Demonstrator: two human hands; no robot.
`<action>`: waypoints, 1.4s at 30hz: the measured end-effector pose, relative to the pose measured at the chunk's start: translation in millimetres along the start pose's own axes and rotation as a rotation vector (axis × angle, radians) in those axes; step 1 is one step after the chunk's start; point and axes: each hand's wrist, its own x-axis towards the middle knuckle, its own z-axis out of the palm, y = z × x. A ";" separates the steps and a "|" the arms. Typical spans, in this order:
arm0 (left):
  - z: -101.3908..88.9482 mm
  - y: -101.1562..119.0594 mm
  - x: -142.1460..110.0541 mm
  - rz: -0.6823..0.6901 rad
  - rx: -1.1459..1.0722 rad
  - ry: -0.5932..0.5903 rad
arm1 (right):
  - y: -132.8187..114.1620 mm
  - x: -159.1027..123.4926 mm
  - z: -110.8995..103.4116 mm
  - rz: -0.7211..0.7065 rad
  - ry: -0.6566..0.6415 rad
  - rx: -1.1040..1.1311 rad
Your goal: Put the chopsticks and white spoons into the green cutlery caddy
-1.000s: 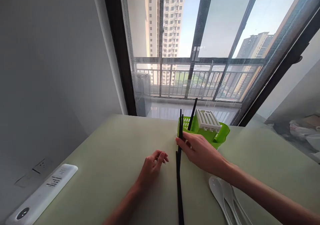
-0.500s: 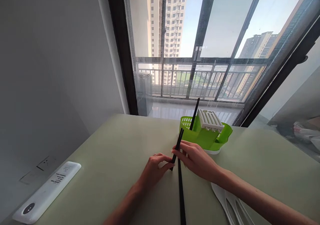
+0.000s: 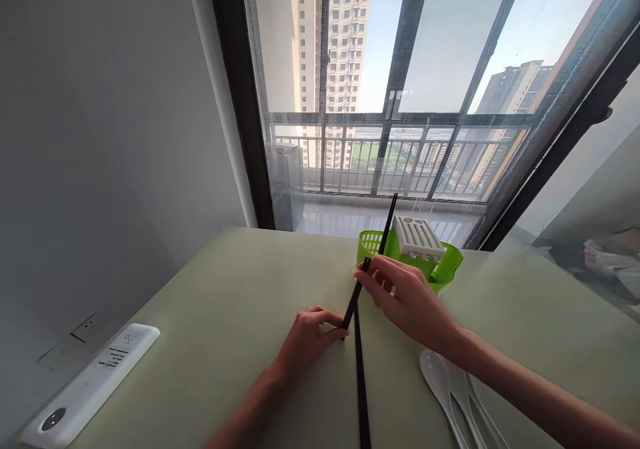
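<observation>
A pair of black chopsticks (image 3: 355, 297) slants up from the tabletop. Its lower end is pinched between the thumb and fingers of my left hand (image 3: 310, 336). My right hand (image 3: 405, 296) grips the upper end of the same pair. Beneath them, more black chopsticks (image 3: 362, 382) lie lengthwise on the table. Just behind my right hand stands a green utensil holder (image 3: 449, 266) with a white slotted top piece (image 3: 419, 237). Other black chopsticks (image 3: 389, 222) stand upright in its left basket, and my right hand hides part of its front.
White spoons (image 3: 437, 377) lie on the pale green table (image 3: 240, 289) under my right forearm. A long white device (image 3: 100, 379) rests along the left edge by the wall. Beyond the table's far edge is a glass sliding door (image 3: 390, 116).
My right hand has slid up along the chopsticks to their top end, nearer the green holder. My left hand stays at the lower end.
</observation>
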 end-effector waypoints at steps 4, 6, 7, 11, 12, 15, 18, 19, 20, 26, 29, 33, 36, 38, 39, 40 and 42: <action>-1.1 2.2 2.2 -0.044 -0.063 0.094 | -0.3 17.3 -24.0 0.081 0.126 0.075; -2.3 1.9 4.2 -0.059 -0.115 0.160 | 0.3 31.4 -42.8 0.140 0.229 0.165; -2.9 1.2 5.3 -0.065 -0.144 0.189 | 0.5 39.3 -53.2 0.163 0.290 0.187; -3.3 -3.7 8.3 -0.103 -0.227 0.258 | 3.4 69.3 -91.2 0.144 0.520 0.108; -3.0 -4.8 8.6 -0.110 -0.232 0.260 | 5.7 75.2 -97.6 0.143 0.551 0.069; -1.4 -6.9 8.4 -0.114 -0.233 0.255 | 18.8 88.6 -106.0 0.185 0.532 -0.086; -0.4 -7.5 8.0 -0.110 -0.232 0.251 | 40.4 98.3 -100.2 0.248 0.365 -0.226; -0.3 -7.6 8.0 -0.109 -0.231 0.251 | 48.8 101.3 -96.1 0.259 0.304 -0.251; -0.3 -7.7 8.1 -0.107 -0.231 0.250 | 57.6 104.2 -91.6 0.264 0.260 -0.266; -1.0 -6.9 7.8 -0.119 -0.226 0.237 | 103.0 116.4 -66.1 0.272 0.018 -0.327; -1.2 -5.6 7.1 -0.131 -0.222 0.221 | 114.9 120.0 -58.8 0.284 -0.011 -0.372; -1.4 -4.2 6.3 -0.133 -0.218 0.208 | 119.1 125.2 -54.1 0.303 0.001 -0.448; -1.3 -3.9 6.0 -0.136 -0.216 0.207 | 109.4 124.4 -53.0 0.345 0.106 -0.501; -0.8 -3.8 5.9 -0.138 -0.212 0.212 | 94.6 118.6 -52.0 0.328 0.206 -0.565; -0.5 -3.8 5.9 -0.139 -0.209 0.212 | 85.0 113.8 -50.8 0.292 0.234 -0.604; -0.2 -3.8 5.9 -0.139 -0.205 0.211 | 74.3 107.6 -48.7 0.237 0.229 -0.634; 0.4 -3.5 5.9 -0.138 -0.195 0.207 | 51.2 91.2 -41.2 0.151 0.129 -0.672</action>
